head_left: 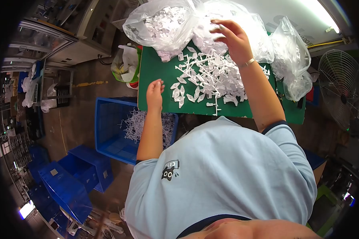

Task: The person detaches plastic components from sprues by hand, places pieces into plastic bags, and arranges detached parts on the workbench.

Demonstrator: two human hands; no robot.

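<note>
My left hand (154, 93) is at the left edge of the green table (147, 67), its fingers curled together; whatever may be inside them is hidden. Raised over the far side, my right hand (232, 38) has its fingers apart and nothing visible in them, in front of a clear plastic bag (261, 40) of white parts. Between the hands spreads a heap of small white plastic parts (217, 75), some with thin sprue sticks. Several flat white pieces (178, 93) lie loose left of the heap, nearest my left hand.
Another bag of white parts (165, 24) stands at the back left, and one more bag (289, 59) at the right. A blue bin (107, 131) with white sprue scraps sits below the table's left edge. A fan (341, 87) stands right; blue crates (64, 187) are lower left.
</note>
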